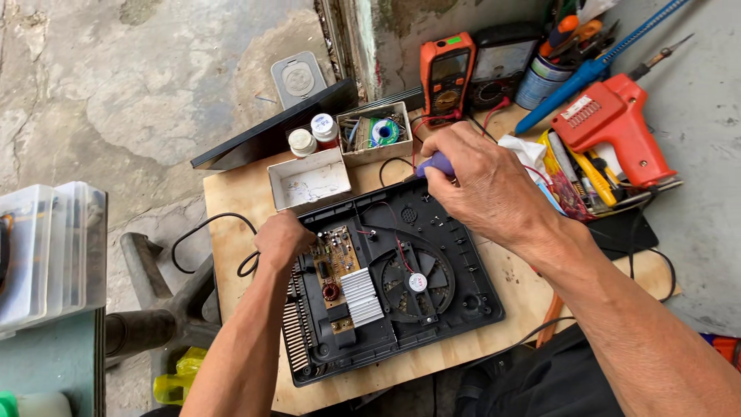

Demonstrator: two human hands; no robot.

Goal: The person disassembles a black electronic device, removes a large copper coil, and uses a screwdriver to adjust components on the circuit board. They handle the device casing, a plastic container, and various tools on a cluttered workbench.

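An opened black appliance base (463, 297) lies on a plywood board (231, 201). Inside it are a brown circuit board (333, 259), a silver heat sink (361, 296) and a round fan (417, 283). My left hand (282, 239) rests closed on the base's near-left corner beside the circuit board. My right hand (482, 185) grips a purple-handled tool (438, 164) over the far edge of the base; its tip is hidden.
A white box (309, 181), two small bottles (312, 135) and a parts box with solder (376, 131) sit behind the base. An orange multimeter (445, 77), red soldering gun (617, 127), blue tool and tool clutter lie at right. A black glass panel (270, 127) leans at the back.
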